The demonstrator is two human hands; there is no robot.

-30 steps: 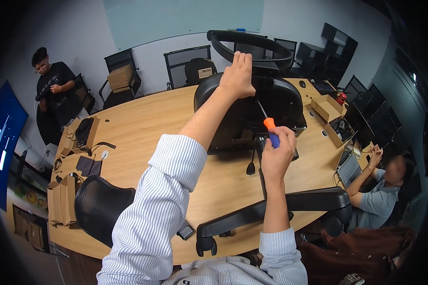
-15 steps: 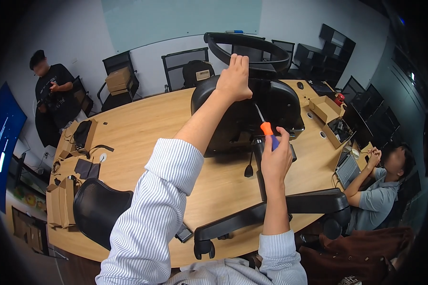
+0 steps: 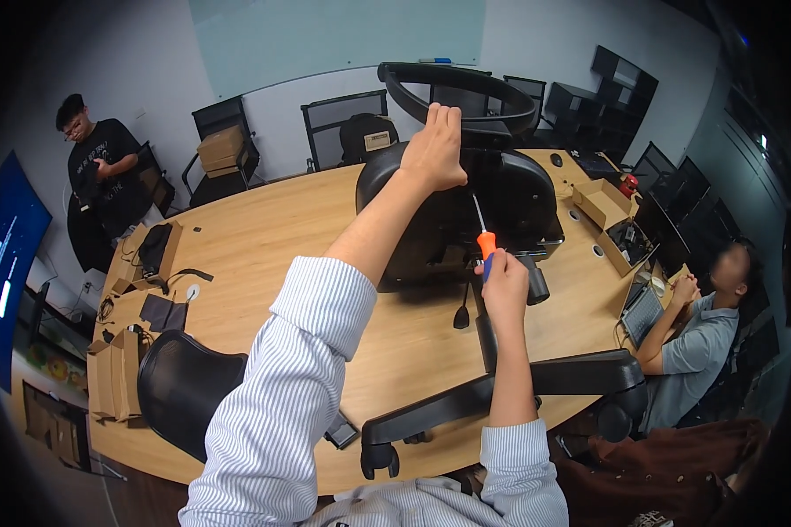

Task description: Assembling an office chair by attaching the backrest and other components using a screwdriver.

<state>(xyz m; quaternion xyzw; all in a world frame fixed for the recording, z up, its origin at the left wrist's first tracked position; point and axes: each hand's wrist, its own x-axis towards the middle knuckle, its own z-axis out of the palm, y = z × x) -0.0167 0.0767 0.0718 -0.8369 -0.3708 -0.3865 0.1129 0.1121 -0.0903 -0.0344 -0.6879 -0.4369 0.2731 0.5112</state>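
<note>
A black office chair [image 3: 518, 193] lies tipped on the table [image 3: 272, 228], its wheeled base [image 3: 439, 411] crossing the near edge; two wheels show plainly. The right hand's [image 3: 506, 285] fingers are wrapped around one orange-and-blue screwdriver [image 3: 487, 241], whose tip points into the seat's underside, too dark to show if it meets a screw. The left hand [image 3: 432, 151] lies against the foot of the looped armrest [image 3: 511, 93]; I cannot tell how firmly its fingers grasp. Two open boxes [image 3: 114, 378] stand along the left edge, one laptop [image 3: 646, 314] at the right. Past the far edge, a backpack [image 3: 360, 145] bears one label, illegibly small.
</note>
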